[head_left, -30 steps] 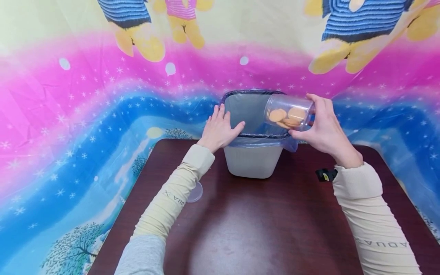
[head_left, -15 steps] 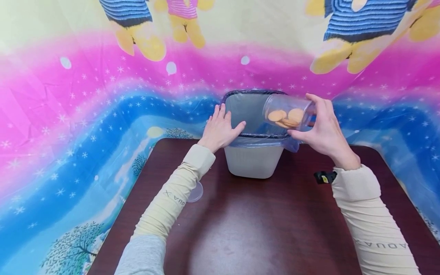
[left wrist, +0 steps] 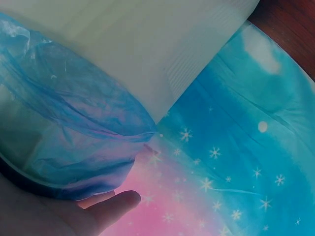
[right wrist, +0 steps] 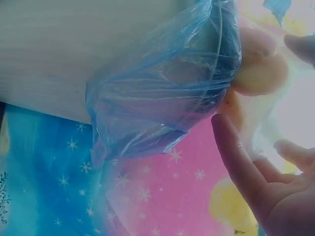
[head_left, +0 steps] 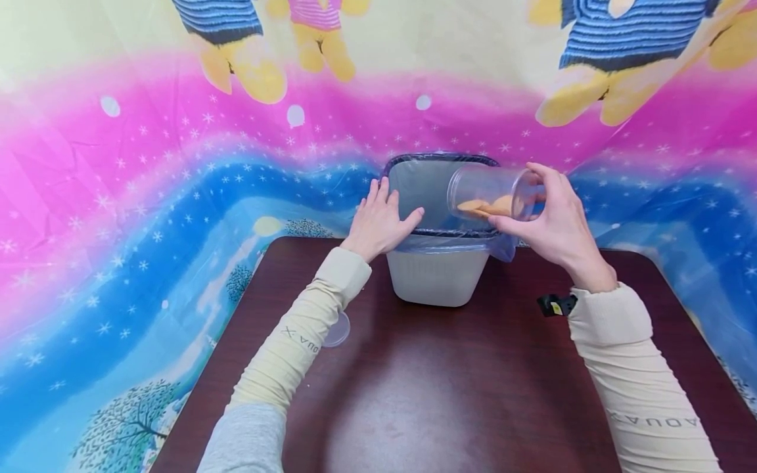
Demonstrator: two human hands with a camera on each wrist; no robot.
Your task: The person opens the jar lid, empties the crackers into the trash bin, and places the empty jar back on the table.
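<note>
My right hand [head_left: 558, 226] grips a clear plastic jar [head_left: 473, 177] by its base end. The jar lies on its side above the right part of the bin's rim, its mouth toward the left. Several round, flat tan biscuits [head_left: 499, 206] lie along its lower wall; they also show blurred in the right wrist view. A pale bin [head_left: 436, 281], lined with a translucent blue plastic bag [head_left: 440, 244], stands at the back of the table. My left hand [head_left: 378, 220] rests on the bin's left rim with its fingers spread; part of that hand shows in the left wrist view.
A clear round lid [head_left: 336, 330] lies on the dark brown table [head_left: 426, 381], partly hidden by my left forearm. A black strap [head_left: 556, 305] sticks out at my right cuff. Directly behind the table hangs a colourful patterned cloth [head_left: 177, 197].
My right hand has moved the jar slightly left and rolled or tilted it, so the biscuits appear more edge-on and nearer the lower wall. The left hand stays on the rim.
</note>
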